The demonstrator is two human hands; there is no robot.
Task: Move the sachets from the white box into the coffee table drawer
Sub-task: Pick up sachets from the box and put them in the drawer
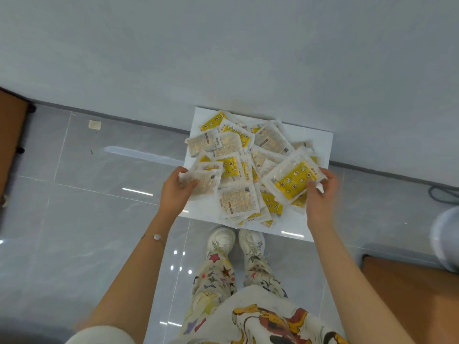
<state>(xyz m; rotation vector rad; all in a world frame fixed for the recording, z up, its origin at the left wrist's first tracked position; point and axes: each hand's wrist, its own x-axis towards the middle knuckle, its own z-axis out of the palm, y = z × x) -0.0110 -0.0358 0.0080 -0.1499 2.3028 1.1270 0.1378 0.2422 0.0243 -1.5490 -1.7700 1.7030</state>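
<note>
Sachets [250,167] cover white box [320,140]; shoes [222,240] near, perhaps cable [442,194].

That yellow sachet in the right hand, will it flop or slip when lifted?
The yellow-printed clear plastic sachet probably flexes, being thin and flat. Likely light: the right hand pinches it by one end. Its glossy film may slide on the sachet pile beneath.

Left hand [175,188], right hand [320,198], fingers [311,185] curled.

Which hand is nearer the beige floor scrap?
Left. The left hand grips sachets at the white box's left edge, toward the beige scrap; right hand holds a yellow sachet across the box.
</note>
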